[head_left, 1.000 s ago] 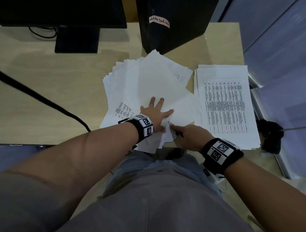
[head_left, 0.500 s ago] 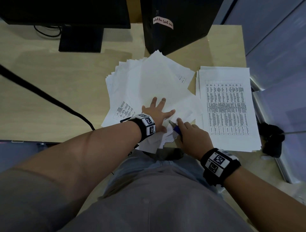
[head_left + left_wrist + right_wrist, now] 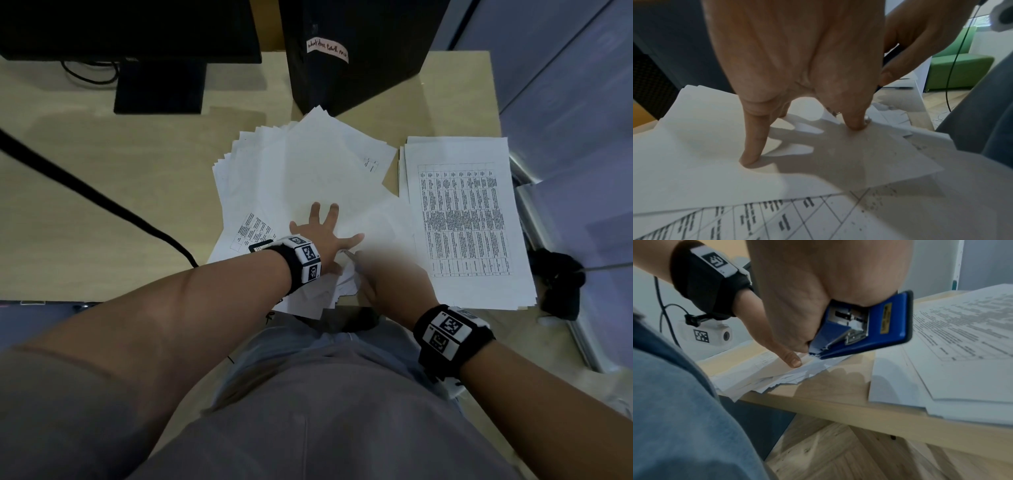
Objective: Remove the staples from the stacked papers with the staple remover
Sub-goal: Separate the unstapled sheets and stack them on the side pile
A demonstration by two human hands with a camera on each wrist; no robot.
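A fanned pile of white papers [image 3: 308, 178] lies on the desk in front of me. My left hand [image 3: 325, 229] lies flat on it with fingers spread, pressing the sheets [image 3: 715, 154] down. My right hand [image 3: 390, 277], blurred in the head view, grips a blue staple remover [image 3: 865, 331]. Its metal tip sits at the near corner of the pile, just beside my left thumb [image 3: 791, 358]. Whether a staple is in the tip is hidden.
A neat stack of printed sheets [image 3: 462, 219] lies to the right. A black box [image 3: 352, 51] stands behind the pile, a monitor stand [image 3: 161, 85] at the back left. A black cable [image 3: 85, 192] crosses the desk at left. The desk edge [image 3: 838, 405] is close.
My right hand has shifted a little forward and left with the staple remover, closer to my left thumb at the pile's corner. The left hand has stayed pressed on the papers.
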